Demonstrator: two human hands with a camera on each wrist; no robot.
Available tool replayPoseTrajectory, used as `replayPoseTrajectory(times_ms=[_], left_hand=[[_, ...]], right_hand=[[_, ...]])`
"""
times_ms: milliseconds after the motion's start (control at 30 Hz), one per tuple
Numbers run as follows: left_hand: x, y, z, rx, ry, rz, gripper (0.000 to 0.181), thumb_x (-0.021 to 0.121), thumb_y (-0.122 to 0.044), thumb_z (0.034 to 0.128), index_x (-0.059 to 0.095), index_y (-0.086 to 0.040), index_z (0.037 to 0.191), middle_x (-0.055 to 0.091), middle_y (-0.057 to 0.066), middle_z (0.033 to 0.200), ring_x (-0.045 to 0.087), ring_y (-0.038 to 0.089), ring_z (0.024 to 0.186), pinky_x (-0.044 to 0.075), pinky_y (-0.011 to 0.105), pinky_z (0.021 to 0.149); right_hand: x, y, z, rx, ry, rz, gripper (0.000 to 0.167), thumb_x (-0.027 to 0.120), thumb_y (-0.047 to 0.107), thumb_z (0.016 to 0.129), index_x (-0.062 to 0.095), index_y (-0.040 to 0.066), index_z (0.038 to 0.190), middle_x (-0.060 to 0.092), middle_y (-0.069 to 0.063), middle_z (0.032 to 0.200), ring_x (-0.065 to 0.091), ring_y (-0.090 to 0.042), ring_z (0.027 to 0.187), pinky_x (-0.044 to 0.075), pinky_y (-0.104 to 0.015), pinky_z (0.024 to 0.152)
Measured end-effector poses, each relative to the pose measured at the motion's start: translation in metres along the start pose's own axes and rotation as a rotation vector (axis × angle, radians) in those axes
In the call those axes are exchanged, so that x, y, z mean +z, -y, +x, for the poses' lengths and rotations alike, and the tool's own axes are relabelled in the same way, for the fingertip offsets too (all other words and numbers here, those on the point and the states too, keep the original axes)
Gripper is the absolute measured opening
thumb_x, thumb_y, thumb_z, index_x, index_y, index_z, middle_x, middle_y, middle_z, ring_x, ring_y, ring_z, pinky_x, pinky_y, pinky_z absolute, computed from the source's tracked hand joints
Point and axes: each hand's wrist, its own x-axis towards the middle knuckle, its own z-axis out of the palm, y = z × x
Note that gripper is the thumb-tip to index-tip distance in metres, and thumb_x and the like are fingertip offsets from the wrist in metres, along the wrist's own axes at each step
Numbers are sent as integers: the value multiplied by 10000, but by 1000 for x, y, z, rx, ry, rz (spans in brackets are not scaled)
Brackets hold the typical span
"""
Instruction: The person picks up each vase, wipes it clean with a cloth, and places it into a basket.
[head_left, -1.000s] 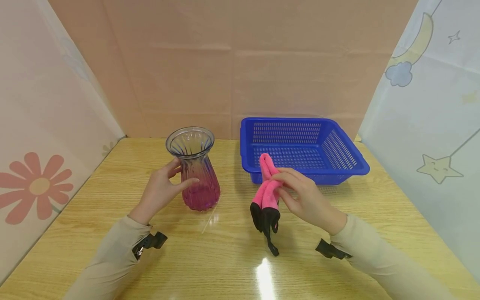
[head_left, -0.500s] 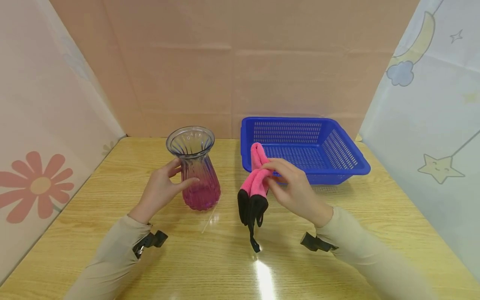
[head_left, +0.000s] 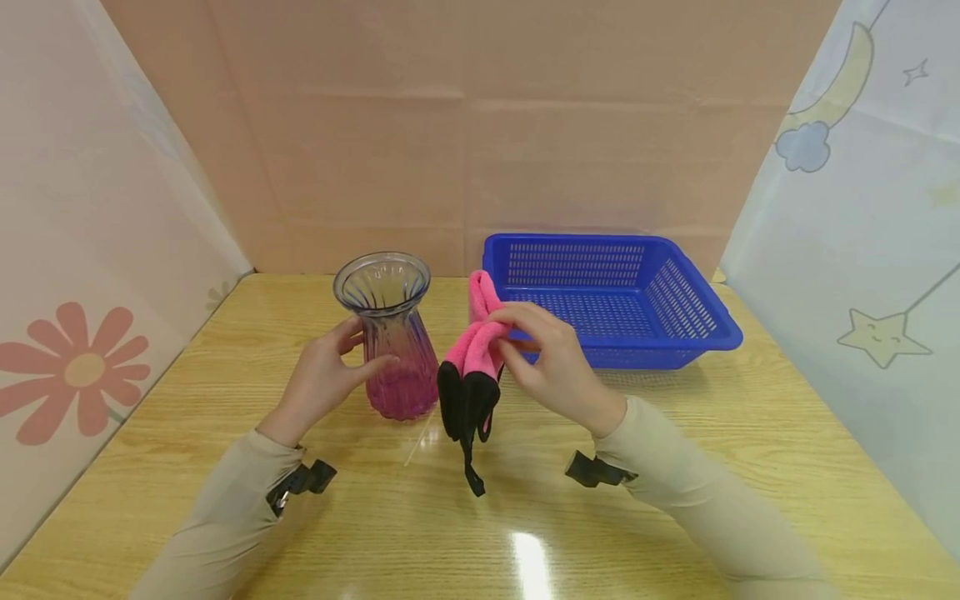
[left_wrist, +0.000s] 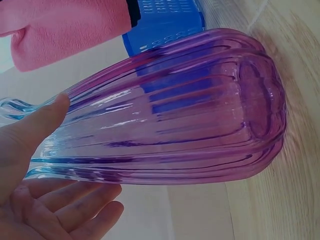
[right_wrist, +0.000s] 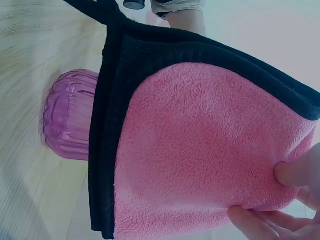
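Note:
A ribbed glass vase (head_left: 401,367), clear-blue at the top and purple-pink below, stands upright on the table. My left hand (head_left: 318,383) grips its left side, thumb in front and fingers around behind; the left wrist view shows the thumb on the glass (left_wrist: 165,120). My right hand (head_left: 555,358) pinches a folded pink cloth (head_left: 480,346) with black edging and a black loop, holding it above the table just right of the vase. In the right wrist view the cloth (right_wrist: 200,145) covers part of the vase (right_wrist: 72,115).
A blue perforated basket (head_left: 600,342) sits at the back right, behind my right hand. The wooden table (head_left: 360,533) meets a plain backdrop (head_left: 465,125) at the rear, with patterned sheets on the left and right. A thin clear strip lies before the vase.
My right hand has moved left with the pink cloth, from in front of the basket to beside the vase. The left hand and the vase have stayed put.

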Motion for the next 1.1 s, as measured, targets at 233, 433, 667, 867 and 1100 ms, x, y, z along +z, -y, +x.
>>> replayPoseTrajectory(times_ms=[233,433,667,867,1100], left_hand=[[0,1,0,-5,6,-5,601,728,-308,804,497,-80,1310,562,228,1290,576,423,1131,505,530,916],[-2,-1,-1,-26,23,-4,633,724,-306,810,468,-74,1341,528,233,1328,564,426,1147,496,536,928],[-2,1,-2,-32,23,-3,636,724,-306,810,465,-69,1341,524,233,1333,562,429,1149,496,540,925],[-1,2,-1,-24,22,-8,621,725,-303,809,475,-70,1328,530,238,1324,569,432,1137,506,536,912],[-1,1,1,-38,31,-10,633,726,-312,807,470,-64,1331,521,242,1332,563,437,1143,510,533,904]], right_hand=[[10,-3,8,-14,-23,13,230,619,-72,823,619,-3,1042,645,-152,1054,643,-227,918,593,-252,702],[18,-4,14,-20,-46,43,215,616,-65,827,620,-11,1035,639,-165,1073,650,-244,946,590,-245,717],[25,-5,22,-21,-72,55,198,605,-60,838,626,-13,1029,640,-167,1074,652,-240,938,591,-245,714],[28,-7,29,3,-99,43,189,608,-45,842,631,-16,1027,641,-170,1073,633,-230,904,596,-266,703],[32,-10,36,54,-105,66,199,618,-23,844,632,-4,1042,636,-153,1039,612,-215,888,598,-289,722]])
